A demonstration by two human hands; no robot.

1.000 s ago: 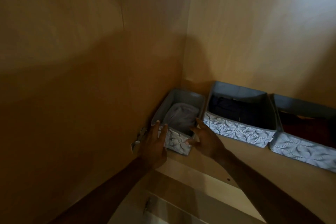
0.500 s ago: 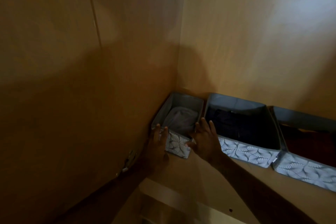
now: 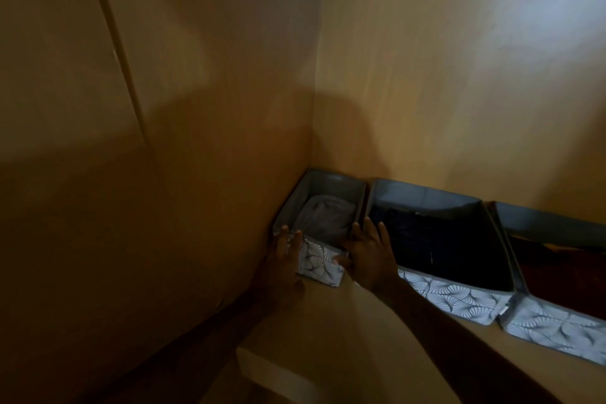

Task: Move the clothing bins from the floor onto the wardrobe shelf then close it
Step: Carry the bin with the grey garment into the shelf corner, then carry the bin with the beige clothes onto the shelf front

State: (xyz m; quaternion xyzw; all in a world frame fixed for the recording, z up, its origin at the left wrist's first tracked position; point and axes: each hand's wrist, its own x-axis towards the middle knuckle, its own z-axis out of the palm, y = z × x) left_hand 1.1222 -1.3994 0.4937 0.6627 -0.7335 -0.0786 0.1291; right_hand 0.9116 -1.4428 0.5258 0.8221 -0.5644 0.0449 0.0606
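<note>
**Q:** What has changed in the last second?

**A:** The small bin (image 3: 318,267) has gone further back into the corner of the shelf (image 3: 377,341). Its patterned front now sits about level with the front of the middle bin (image 3: 452,300). Both hands have followed it in.

**Q:** State of the hands?

**A:** The left hand (image 3: 282,259) lies flat against the front left corner of the small bin, fingers straight, tips at the rim. The right hand (image 3: 369,256) lies flat over the front right corner, fingers straight and spread, reaching across the gap toward the middle bin. Its thumb touches the front panel. Neither hand grips anything.

**Q:** Position of the bins?

**A:** All three stand in a row on the shelf, along the back panel (image 3: 459,82). The small bin is beside the side panel (image 3: 196,180), and the right bin (image 3: 557,333) is just beside the middle one.

**Q:** Any readable writing?

**A:** A small pale tab (image 3: 502,308) shows at the right end of the middle bin's front. It is too small to read.

**Q:** What is hard to make out?

**A:** The right bin is cut off by the frame edge. Its contents are a dark reddish mass. The small bin holds folded grey cloth (image 3: 328,216). The middle bin holds dark clothing (image 3: 442,239) whose detail is lost in shadow. Both forearms are in deep shade.
</note>
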